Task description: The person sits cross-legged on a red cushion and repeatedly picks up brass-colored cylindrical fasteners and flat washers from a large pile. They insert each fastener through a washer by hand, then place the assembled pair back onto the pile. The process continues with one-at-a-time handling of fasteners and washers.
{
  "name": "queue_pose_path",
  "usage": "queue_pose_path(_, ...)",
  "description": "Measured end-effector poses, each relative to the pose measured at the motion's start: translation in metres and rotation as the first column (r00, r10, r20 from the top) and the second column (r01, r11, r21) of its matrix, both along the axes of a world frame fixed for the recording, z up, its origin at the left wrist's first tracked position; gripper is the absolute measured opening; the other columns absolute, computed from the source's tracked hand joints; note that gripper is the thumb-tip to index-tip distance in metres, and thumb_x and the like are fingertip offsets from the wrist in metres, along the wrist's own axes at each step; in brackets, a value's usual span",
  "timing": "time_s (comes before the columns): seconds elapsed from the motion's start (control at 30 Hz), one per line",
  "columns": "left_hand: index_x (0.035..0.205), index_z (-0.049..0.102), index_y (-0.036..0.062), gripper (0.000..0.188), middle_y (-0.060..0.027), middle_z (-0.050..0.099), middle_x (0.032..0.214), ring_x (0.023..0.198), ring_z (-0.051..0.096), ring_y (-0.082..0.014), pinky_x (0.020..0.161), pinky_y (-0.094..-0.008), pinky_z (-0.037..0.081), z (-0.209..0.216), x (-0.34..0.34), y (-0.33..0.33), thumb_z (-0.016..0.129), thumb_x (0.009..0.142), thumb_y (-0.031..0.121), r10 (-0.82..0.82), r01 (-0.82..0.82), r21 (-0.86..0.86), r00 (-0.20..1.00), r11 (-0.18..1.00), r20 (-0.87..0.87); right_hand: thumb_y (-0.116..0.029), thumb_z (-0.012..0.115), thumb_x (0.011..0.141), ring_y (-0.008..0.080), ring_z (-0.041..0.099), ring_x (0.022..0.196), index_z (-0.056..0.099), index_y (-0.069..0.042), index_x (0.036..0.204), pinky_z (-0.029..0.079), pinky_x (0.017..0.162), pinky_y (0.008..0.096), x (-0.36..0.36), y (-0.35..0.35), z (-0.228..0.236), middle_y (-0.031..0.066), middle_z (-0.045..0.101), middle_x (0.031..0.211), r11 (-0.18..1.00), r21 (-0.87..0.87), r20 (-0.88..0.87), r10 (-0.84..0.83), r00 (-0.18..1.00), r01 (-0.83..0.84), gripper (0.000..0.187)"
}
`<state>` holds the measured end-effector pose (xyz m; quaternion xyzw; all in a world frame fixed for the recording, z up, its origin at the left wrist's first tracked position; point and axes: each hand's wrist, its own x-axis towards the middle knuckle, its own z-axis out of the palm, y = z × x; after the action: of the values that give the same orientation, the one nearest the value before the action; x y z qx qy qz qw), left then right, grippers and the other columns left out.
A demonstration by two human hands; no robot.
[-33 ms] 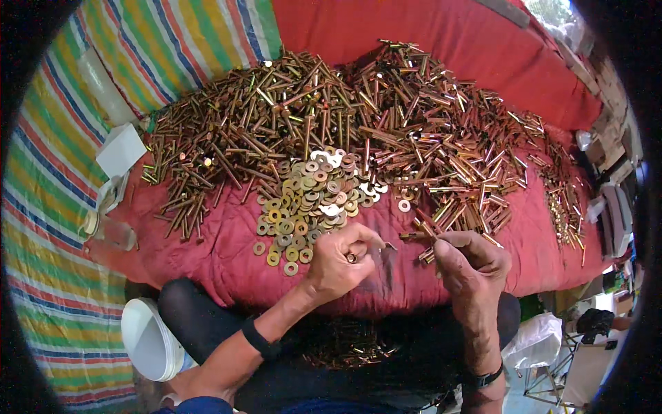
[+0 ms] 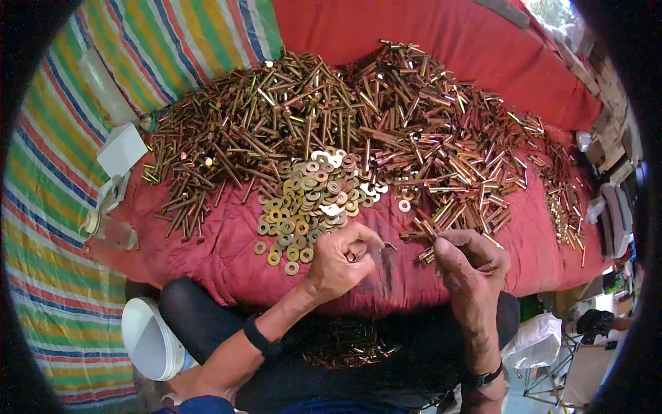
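Note:
My left hand [image 2: 343, 261] is closed, just in front of a pile of flat washers [image 2: 303, 200]. A small metal end [image 2: 390, 245] sticks out past its fingertips, and a round brassy piece shows between the curled fingers; it looks like a bolt, mostly hidden. My right hand [image 2: 476, 265] is pinched, thumb against fingers, at the near edge of a heap of metal tubes [image 2: 469, 172]. Whether the tube at its fingertips is held or lies in the heap cannot be made out. Behind the washers rises a large heap of long brassy bolts [image 2: 241, 117].
Red cloth [image 2: 227, 269] covers the work surface. Left of it stand a clear bottle [image 2: 114, 231], a white box [image 2: 122, 150] and a striped sheet [image 2: 58, 276]. A white bucket [image 2: 148, 341] sits by my left leg. More metal pieces [image 2: 352, 348] lie below, between my legs.

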<state>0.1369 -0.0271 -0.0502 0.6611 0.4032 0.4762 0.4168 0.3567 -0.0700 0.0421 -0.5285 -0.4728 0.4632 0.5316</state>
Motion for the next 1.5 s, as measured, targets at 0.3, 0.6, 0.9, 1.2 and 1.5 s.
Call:
queue_pose_path(0.3, 0.102, 0.073, 0.0008, 0.015, -0.0062, 0.073, 0.093, 0.083, 0.069, -0.0123, 0.075, -0.0282, 0.053, -0.003, -0.003, -0.003, 0.075, 0.086, 0.001, -0.041, 0.063, -0.128, 0.986, 0.99, 0.164, -0.008, 0.074, 0.096, 0.0257, 0.076, 0.079, 0.067, -0.001, 0.123, 0.061, 0.072, 0.0342, -0.006, 0.023, -0.044, 0.0144, 0.076, 0.102, 0.983, 0.164, 0.393, 0.007, 0.919, -0.077, 0.028)
queue_pose_path(0.6, 0.101, 0.078, 0.0025, 0.021, -0.0118, 0.075, 0.107, 0.1, 0.07, -0.0294, 0.089, -0.0384, 0.055, -0.004, -0.03, -0.019, 0.084, 0.081, 0.006, 0.309, -0.202, 0.396, 0.923, 0.896, -0.228, -0.011, 0.082, 0.088, 0.0278, 0.073, 0.079, 0.071, -0.003, 0.117, 0.059, 0.073, 0.0358, -0.023, 0.026, -0.048, 0.0162, 0.073, 0.094, 0.938, 0.318, 0.546, -0.06, 0.835, -0.141, 0.032)
queue_pose_path(0.9, 0.095, 0.077, 0.0051, 0.018, -0.0091, 0.073, 0.103, 0.096, 0.067, -0.0315, 0.086, -0.0421, 0.054, -0.015, -0.044, -0.029, 0.077, 0.078, 0.001, 0.33, -0.127, 0.489, 0.875, 0.863, -0.355, -0.013, 0.079, 0.093, 0.0182, 0.07, 0.079, 0.075, 0.001, 0.107, 0.056, 0.071, 0.0334, -0.087, 0.012, -0.082, 0.0122, 0.074, 0.089, 0.938, 0.259, 0.464, 0.089, 0.881, -0.232, 0.02)
queue_pose_path(1.2, 0.105, 0.073, 0.0016, 0.026, -0.0114, 0.071, 0.108, 0.099, 0.067, -0.0331, 0.089, -0.0425, 0.054, -0.005, -0.051, -0.037, 0.075, 0.079, -0.004, 0.393, -0.222, 0.479, 0.871, 0.85, -0.295, -0.009, 0.077, 0.094, 0.0083, 0.062, 0.07, 0.074, 0.002, 0.099, 0.05, 0.065, 0.0276, -0.095, 0.017, -0.081, 0.0007, 0.071, 0.081, 0.996, -0.069, 0.112, 0.072, 0.991, -0.065, 0.012)
queue_pose_path(1.5, 0.11, 0.076, 0.0026, 0.035, -0.0138, 0.074, 0.112, 0.102, 0.07, -0.0286, 0.093, -0.0374, 0.054, 0.032, -0.104, -0.036, 0.064, 0.08, -0.011, 0.56, -0.421, 0.491, 0.809, 0.763, -0.176, -0.027, 0.077, 0.092, 0.018, 0.065, 0.083, 0.071, -0.002, 0.097, 0.052, 0.074, 0.0316, -0.063, -0.002, 0.059, 0.0089, 0.069, 0.092, 0.748, 0.66, 0.414, -0.442, 0.796, 0.072, 0.026)
